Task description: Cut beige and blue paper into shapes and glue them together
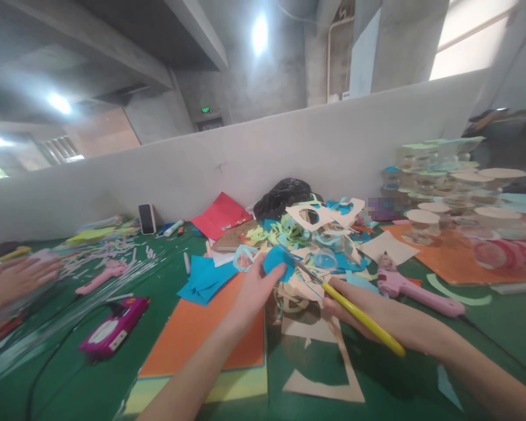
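Note:
My left hand (256, 289) pinches a small blue paper piece (278, 261) above the green table (70, 374). My right hand (355, 310) grips yellow-handled scissors (355, 310), whose blades point up and left and meet the blue piece at its right edge. Below the hands lie beige paper offcuts (328, 374) and an orange sheet (201, 333). A heap of mixed paper scraps (315, 234) sits just beyond the hands.
A pink glue gun (414, 289) lies right of my hand. Clear cups with paper lids (456, 193) stand at the far right. A magenta box (114, 330), thin clear sticks and another person's hands (17, 280) are at left. A grey wall runs behind.

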Tool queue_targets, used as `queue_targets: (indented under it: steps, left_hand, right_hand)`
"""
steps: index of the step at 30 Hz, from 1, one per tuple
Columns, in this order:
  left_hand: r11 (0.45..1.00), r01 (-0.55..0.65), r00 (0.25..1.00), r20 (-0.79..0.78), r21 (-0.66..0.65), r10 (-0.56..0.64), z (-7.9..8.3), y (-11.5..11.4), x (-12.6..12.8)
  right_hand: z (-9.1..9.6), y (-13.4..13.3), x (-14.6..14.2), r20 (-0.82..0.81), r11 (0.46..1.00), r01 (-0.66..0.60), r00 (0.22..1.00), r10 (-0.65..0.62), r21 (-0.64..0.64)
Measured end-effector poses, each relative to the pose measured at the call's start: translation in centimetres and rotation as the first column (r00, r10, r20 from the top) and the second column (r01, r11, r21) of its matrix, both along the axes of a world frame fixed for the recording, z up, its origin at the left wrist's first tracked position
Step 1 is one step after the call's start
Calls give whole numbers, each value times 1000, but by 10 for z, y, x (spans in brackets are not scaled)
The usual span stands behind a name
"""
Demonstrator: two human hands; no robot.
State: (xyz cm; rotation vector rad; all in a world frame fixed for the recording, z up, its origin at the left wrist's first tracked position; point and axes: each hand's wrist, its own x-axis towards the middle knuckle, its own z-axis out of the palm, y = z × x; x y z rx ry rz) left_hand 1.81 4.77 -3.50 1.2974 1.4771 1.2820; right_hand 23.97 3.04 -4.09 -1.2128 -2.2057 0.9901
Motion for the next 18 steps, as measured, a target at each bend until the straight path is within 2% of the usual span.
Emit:
queue_targets:
  steps: [3, 6, 9, 13, 18]
  left_hand:
    - [1000, 9, 999, -32, 25, -8, 4, -1, 0]
    - [995, 81, 996, -43, 54, -79, 6, -1, 0]
    - [988, 135, 991, -14, 77, -134, 4, 1, -2]
    - [990, 131, 989, 60, 46, -133, -2, 3, -3]
    - [983, 180, 976, 118, 39, -183, 0, 1, -1]
  right_hand:
    - [-2, 2, 0, 12, 999, 34, 999, -34, -17]
    - [-7, 7, -1, 10, 998, 55, 998, -55, -25]
    - [-8, 10, -3, 39, 997, 70, 997, -69, -27]
    - [-5, 9, -7, 63, 995, 98, 993, -98, 2]
    - [-3, 4, -8, 43, 999, 38, 998, -38, 9]
